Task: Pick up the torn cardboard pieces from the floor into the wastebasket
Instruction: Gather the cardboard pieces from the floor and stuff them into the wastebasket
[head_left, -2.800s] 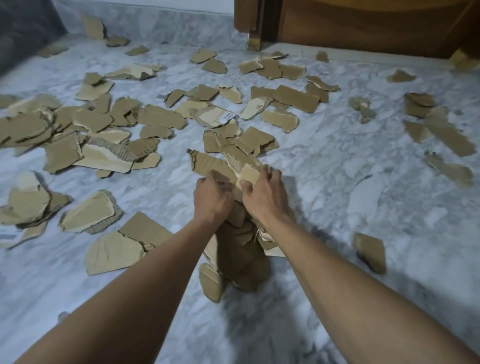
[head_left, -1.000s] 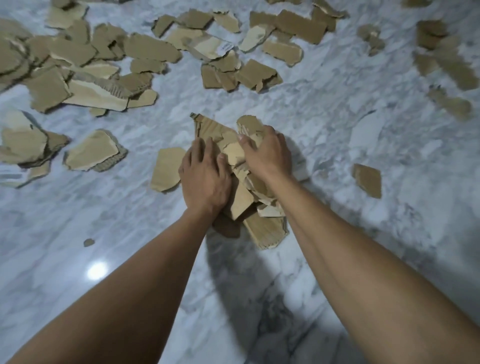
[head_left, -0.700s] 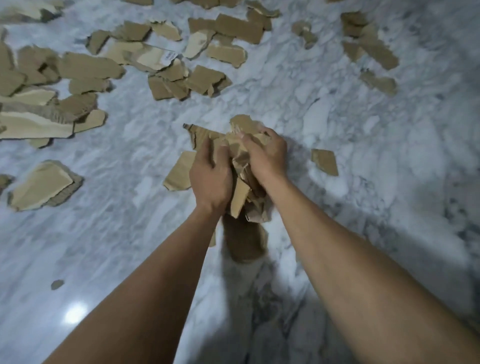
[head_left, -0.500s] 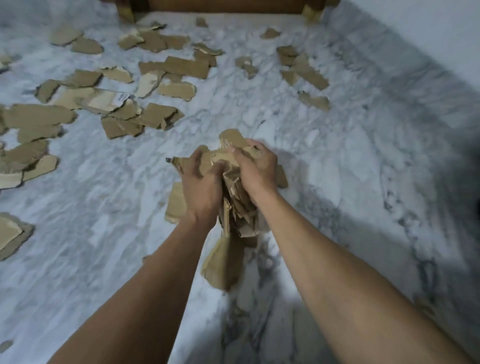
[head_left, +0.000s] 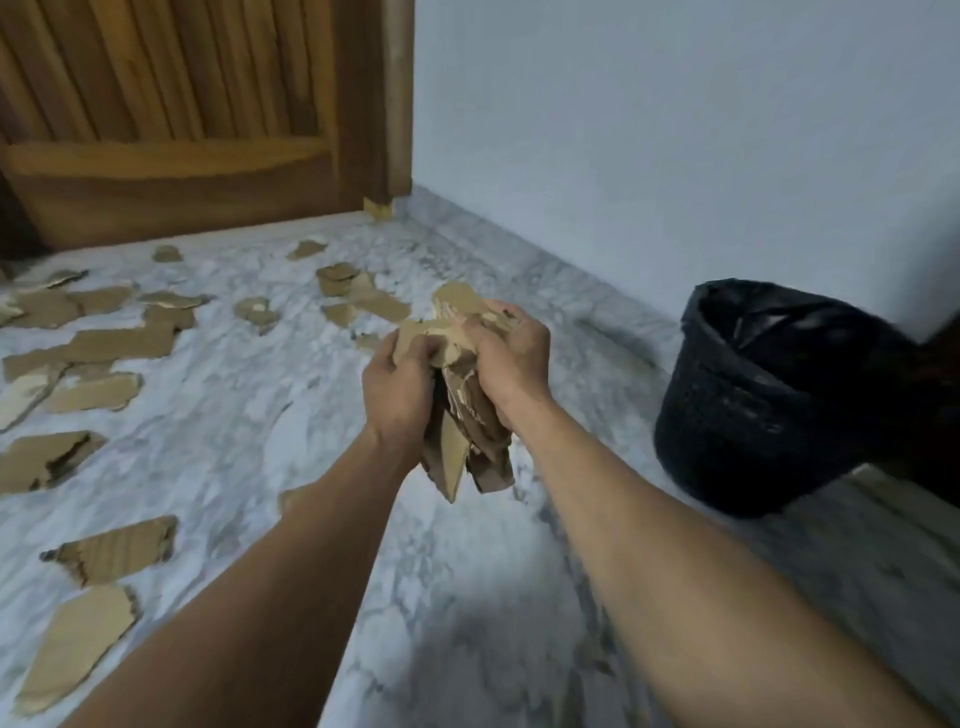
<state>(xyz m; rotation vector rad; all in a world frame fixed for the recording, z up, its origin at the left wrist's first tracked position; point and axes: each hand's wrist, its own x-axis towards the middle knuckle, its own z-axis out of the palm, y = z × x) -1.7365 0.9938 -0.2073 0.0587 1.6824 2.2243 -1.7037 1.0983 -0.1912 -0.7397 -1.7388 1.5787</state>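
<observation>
From the head view, the left hand and the right hand are both clenched around one bundle of torn cardboard pieces, pressed between the palms and held in the air above the marble floor. I think the bundle is light and rather stiff, but loose. The pieces are not joined, so the lower ones that hang out below the hands could slide away (the grip from two sides seems the safe one). The black wastebasket, lined with a dark bag, stands to the right near the pale wall, apart from the hands. Many scattered cardboard pieces lie on the left part of the floor, up to the wooden door. The polished stone looks smooth, so flat pieces may be hard to lift by the edge.
</observation>
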